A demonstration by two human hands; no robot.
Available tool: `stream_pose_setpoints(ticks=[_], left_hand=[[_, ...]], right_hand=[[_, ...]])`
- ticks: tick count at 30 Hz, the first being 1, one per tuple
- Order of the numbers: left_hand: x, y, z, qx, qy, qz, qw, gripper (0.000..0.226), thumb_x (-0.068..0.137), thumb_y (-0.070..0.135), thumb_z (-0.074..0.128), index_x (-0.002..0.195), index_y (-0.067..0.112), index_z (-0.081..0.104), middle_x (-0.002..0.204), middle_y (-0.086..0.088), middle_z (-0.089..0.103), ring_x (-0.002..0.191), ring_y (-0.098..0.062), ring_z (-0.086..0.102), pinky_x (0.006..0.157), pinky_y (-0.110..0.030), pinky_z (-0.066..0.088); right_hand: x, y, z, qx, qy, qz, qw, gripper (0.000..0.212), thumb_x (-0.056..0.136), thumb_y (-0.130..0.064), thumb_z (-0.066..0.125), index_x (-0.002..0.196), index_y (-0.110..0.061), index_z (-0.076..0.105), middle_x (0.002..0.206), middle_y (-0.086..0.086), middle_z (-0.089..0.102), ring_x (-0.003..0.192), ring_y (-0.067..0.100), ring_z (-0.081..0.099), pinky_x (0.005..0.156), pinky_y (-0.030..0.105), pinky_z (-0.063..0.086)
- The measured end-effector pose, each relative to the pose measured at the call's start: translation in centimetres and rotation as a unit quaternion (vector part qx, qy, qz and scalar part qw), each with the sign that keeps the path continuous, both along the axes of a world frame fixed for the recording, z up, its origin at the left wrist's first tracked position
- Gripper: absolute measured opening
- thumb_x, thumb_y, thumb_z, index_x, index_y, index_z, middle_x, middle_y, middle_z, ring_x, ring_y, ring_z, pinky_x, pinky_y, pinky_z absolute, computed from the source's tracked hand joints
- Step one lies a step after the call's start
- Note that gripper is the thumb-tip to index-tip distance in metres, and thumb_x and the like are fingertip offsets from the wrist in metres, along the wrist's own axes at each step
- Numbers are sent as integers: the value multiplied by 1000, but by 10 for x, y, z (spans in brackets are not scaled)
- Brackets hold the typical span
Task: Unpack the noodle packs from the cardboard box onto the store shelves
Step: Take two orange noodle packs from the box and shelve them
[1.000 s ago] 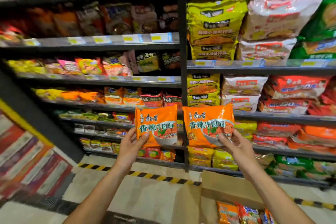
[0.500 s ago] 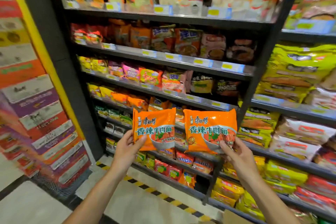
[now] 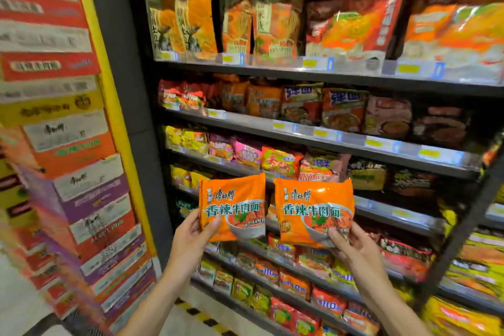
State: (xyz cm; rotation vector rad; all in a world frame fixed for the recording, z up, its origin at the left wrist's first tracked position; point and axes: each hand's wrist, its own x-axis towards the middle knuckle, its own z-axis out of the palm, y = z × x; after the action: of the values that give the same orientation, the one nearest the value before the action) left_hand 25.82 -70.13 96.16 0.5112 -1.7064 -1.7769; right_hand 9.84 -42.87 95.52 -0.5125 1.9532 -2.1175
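I hold two orange noodle packs upright, side by side, in front of the dark store shelves (image 3: 321, 139). My left hand (image 3: 191, 237) grips the left noodle pack (image 3: 234, 199) by its lower left corner. My right hand (image 3: 354, 243) grips the right noodle pack (image 3: 311, 204) by its lower right corner. Both packs hang in the air level with the middle shelf rows, touching no shelf. The cardboard box is out of view.
The shelves hold rows of mixed noodle packs with yellow price tags (image 3: 319, 132) on the rails. A tall stack of printed cartons (image 3: 73, 161) stands at the left beside a yellow-edged grey post (image 3: 120, 95). Black-and-yellow floor tape (image 3: 196, 312) runs below.
My view has swung left and upward; the cardboard box has dropped out of sight and higher shelves and the carton stack now show. Both hands still hold the packs, raised slightly.
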Motion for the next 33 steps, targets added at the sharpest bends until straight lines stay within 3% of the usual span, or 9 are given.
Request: stream_pose_setpoints(ticks=[2, 5, 8, 15, 19, 22, 27, 30, 33], left_hand=[[-18, -19, 5, 2, 10, 1, 1000, 27, 87, 23, 69, 114, 24, 65, 104, 8, 75, 97, -10, 71, 76, -24, 58], [-48, -50, 10, -5, 12, -2, 1000, 29, 86, 24, 70, 115, 22, 65, 106, 5, 75, 99, -12, 71, 85, -32, 56], [-82, -85, 17, -16, 12, -9, 1000, 32, 87, 21, 71, 118, 17, 65, 109, 0, 75, 103, -16, 70, 92, -37, 55], [-157, -159, 49, -64, 31, 17, 997, 31, 87, 22, 71, 117, 18, 65, 110, 1, 74, 105, -16, 70, 92, -37, 55], [-188, -196, 64, -70, 49, 25, 996, 30, 89, 20, 69, 119, 16, 66, 112, 0, 74, 106, -16, 69, 94, -40, 53], [-209, -225, 72, -80, 56, 17, 995, 31, 89, 23, 69, 119, 16, 66, 112, -1, 74, 106, -16, 69, 96, -41, 52], [-251, -280, 89, -99, 73, -12, 992, 29, 90, 21, 69, 119, 16, 65, 110, -1, 74, 103, -17, 70, 85, -29, 58], [-277, -315, 99, -114, 79, -33, 990, 27, 90, 25, 69, 117, 20, 66, 110, 2, 74, 102, -12, 70, 83, -28, 57], [-303, -342, 113, -122, 89, -48, 987, 15, 93, 24, 66, 108, 21, 66, 96, 9, 76, 91, -6, 71, 73, -20, 55]], right_hand=[[-16, -18, 7, -8, 8, 1, 1000, 35, 84, -34, 71, 119, -28, 67, 108, -8, 76, 97, 8, 72, 85, 33, 52], [-48, -45, 13, -23, 2, -15, 1000, 41, 78, -35, 75, 117, -26, 70, 110, -6, 76, 108, 16, 70, 100, 45, 50], [-86, -79, 20, -37, 6, -8, 999, 48, 74, -37, 79, 119, -23, 68, 112, -7, 75, 111, 17, 69, 103, 49, 50], [-165, -156, 47, -56, 57, 7, 997, 41, 80, -34, 73, 119, -21, 68, 109, -13, 75, 101, 1, 69, 84, 26, 57], [-194, -188, 67, -66, 53, 16, 996, 43, 83, -34, 72, 124, -24, 66, 114, -12, 74, 107, 5, 69, 96, 35, 50], [-208, -210, 75, -74, 50, 15, 996, 42, 85, -33, 71, 125, -25, 65, 115, -13, 74, 107, 4, 68, 95, 32, 50], [-223, -249, 83, -60, 63, -23, 996, 35, 86, -31, 71, 120, -27, 67, 114, -13, 74, 106, 3, 68, 96, 34, 50], [-232, -270, 81, -52, 66, -50, 995, 51, 80, -46, 75, 127, -30, 65, 122, -14, 70, 117, 9, 64, 105, 42, 46], [-237, -291, 81, -69, 58, -69, 994, 68, 73, -59, 81, 132, -31, 61, 129, -11, 67, 124, 15, 61, 110, 50, 42]])
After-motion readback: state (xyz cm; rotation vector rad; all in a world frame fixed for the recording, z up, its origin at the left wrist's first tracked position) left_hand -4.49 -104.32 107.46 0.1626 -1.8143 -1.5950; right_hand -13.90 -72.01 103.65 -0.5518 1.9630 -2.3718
